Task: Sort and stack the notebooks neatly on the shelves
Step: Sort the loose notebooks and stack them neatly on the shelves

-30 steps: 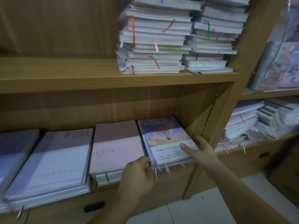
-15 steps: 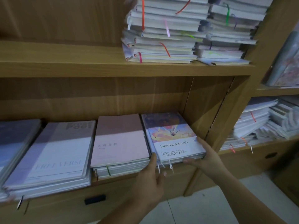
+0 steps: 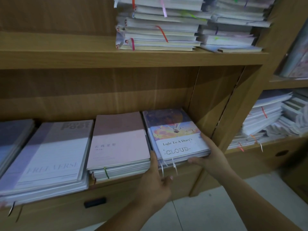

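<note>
Clasps near right corner of illustrated paper CLOUD notebook stack (image 3: 176, 140) with right hand (image 3: 212, 157). Presses left hand (image 3: 154, 179), fingers (image 3: 154, 158) straight, against its left side.

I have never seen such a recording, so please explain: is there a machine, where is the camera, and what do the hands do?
No machine here, only a person's two bare hands. The single camera sits on the person's head, looking forward and down. Stacks of notebooks lie on the lower shelf. The right hand grips the front right corner of the CLOUD stack; the left hand presses its thumb against that stack's left side, next to the pink stack.
</note>
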A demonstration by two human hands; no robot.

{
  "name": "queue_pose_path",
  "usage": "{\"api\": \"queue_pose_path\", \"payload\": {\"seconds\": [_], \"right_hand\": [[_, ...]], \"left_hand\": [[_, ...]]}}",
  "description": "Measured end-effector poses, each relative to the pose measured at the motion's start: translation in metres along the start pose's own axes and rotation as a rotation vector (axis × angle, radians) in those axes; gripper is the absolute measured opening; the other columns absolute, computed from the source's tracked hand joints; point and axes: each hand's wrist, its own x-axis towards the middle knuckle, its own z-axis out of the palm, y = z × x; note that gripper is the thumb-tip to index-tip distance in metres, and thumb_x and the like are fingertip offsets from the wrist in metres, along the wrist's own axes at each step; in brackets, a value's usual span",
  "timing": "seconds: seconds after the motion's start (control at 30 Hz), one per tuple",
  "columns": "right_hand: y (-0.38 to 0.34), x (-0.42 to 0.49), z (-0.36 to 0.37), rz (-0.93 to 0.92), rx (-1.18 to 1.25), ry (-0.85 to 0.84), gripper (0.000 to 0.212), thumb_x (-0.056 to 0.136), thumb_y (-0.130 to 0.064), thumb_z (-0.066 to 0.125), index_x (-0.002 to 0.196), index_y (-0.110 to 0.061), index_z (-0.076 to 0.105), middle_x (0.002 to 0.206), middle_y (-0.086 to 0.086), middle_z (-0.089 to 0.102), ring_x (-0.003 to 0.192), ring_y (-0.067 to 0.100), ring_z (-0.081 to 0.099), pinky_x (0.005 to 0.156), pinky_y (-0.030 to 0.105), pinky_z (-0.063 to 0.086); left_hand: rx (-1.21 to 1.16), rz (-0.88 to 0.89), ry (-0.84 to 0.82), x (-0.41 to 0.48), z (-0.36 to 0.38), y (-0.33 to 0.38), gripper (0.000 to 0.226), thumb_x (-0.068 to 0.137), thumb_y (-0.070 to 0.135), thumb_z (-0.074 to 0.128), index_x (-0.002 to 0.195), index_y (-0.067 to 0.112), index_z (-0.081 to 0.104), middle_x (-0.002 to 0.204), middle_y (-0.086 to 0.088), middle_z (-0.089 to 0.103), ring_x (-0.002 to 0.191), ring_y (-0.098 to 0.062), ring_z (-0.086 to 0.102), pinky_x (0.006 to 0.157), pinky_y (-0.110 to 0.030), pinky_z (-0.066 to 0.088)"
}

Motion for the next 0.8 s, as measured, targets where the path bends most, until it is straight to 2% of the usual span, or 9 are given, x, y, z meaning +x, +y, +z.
{"api": "queue_pose_path", "payload": {"seconds": [0.13,0.27,0.33,0.4,0.47,0.53,0.67,0.73,0.8], "right_hand": [[0.004,0.005,0.001,0.015,0.023,0.012,0.105,0.062,-0.017,0.095,0.151,-0.024,0.04,0.131,-0.017,0.052,0.123,0.008,0.051,0.086,0.006,0.044],[0.008,0.007,0.005,0.018,0.054,0.028,0.109,0.062,-0.02,0.095,0.154,-0.024,0.037,0.138,-0.013,0.053,0.128,0.01,0.051,0.092,0.012,0.048],[0.009,0.005,0.006,0.013,0.047,0.023,0.116,0.061,-0.026,0.095,0.157,-0.026,0.03,0.143,-0.012,0.05,0.131,0.01,0.049,0.101,0.025,0.049],[0.01,0.004,0.006,0.005,0.024,0.013,0.12,0.06,-0.031,0.094,0.158,-0.026,0.025,0.144,-0.013,0.048,0.132,0.011,0.048,0.107,0.035,0.048],[0.011,0.004,0.007,0.007,0.013,0.01,0.121,0.061,-0.029,0.095,0.158,-0.027,0.024,0.138,-0.019,0.05,0.131,0.013,0.05,0.107,0.039,0.049],[0.012,0.004,0.008,0.008,0.01,0.027,0.119,0.061,-0.028,0.095,0.158,-0.028,0.026,0.133,-0.022,0.052,0.128,0.013,0.052,0.106,0.041,0.05],[0.015,0.005,0.011,0.021,0.02,0.073,0.113,0.062,-0.025,0.096,0.154,-0.033,0.032,0.136,-0.012,0.057,0.125,0.015,0.056,0.103,0.042,0.052],[0.014,0.006,0.012,0.016,0.0,0.098,0.11,0.062,-0.024,0.096,0.153,-0.034,0.035,0.136,-0.009,0.058,0.123,0.015,0.056,0.102,0.038,0.052],[0.013,0.006,0.011,0.017,-0.024,0.113,0.11,0.06,-0.026,0.097,0.152,-0.034,0.036,0.135,-0.008,0.058,0.122,0.016,0.056,0.101,0.038,0.051]], "left_hand": [[-0.004,0.01,-0.017,0.002,0.001,-0.001,0.105,0.095,0.044,0.063,0.153,0.045,-0.025,0.145,0.013,0.054,0.107,-0.007,0.064,0.091,-0.035,0.057],[-0.021,0.018,-0.023,0.0,0.003,-0.004,0.089,0.097,0.043,0.061,0.161,0.04,0.0,0.144,0.009,0.056,0.119,-0.007,0.059,0.1,-0.031,0.051],[-0.002,0.033,0.003,0.002,0.004,-0.005,0.079,0.098,0.042,0.059,0.16,0.041,0.011,0.14,0.009,0.06,0.116,-0.009,0.062,0.096,-0.028,0.052],[0.045,0.038,0.027,0.004,0.004,-0.005,0.071,0.099,0.043,0.055,0.16,0.038,0.018,0.127,0.006,0.067,0.105,-0.014,0.067,0.08,-0.026,0.052],[0.061,0.034,0.045,0.006,0.004,-0.004,0.064,0.1,0.042,0.053,0.158,0.036,0.025,0.104,0.005,0.07,0.086,-0.014,0.068,0.067,-0.024,0.046],[0.018,0.013,0.062,0.005,0.004,-0.002,0.062,0.1,0.04,0.054,0.157,0.036,0.029,0.098,0.008,0.07,0.074,-0.009,0.066,0.062,-0.02,0.044],[-0.059,-0.032,0.051,0.0,0.008,-0.001,0.072,0.098,0.033,0.059,0.159,0.04,0.022,0.077,0.014,0.063,0.047,0.002,0.054,0.045,-0.009,0.036],[-0.029,-0.027,0.042,0.0,0.008,-0.002,0.075,0.096,0.034,0.06,0.159,0.04,0.02,0.081,0.012,0.065,0.051,0.0,0.055,0.046,-0.008,0.035],[-0.003,-0.023,0.053,0.002,0.005,-0.003,0.075,0.096,0.036,0.06,0.159,0.039,0.02,0.111,0.011,0.07,0.066,-0.004,0.064,0.055,-0.01,0.042]]}}
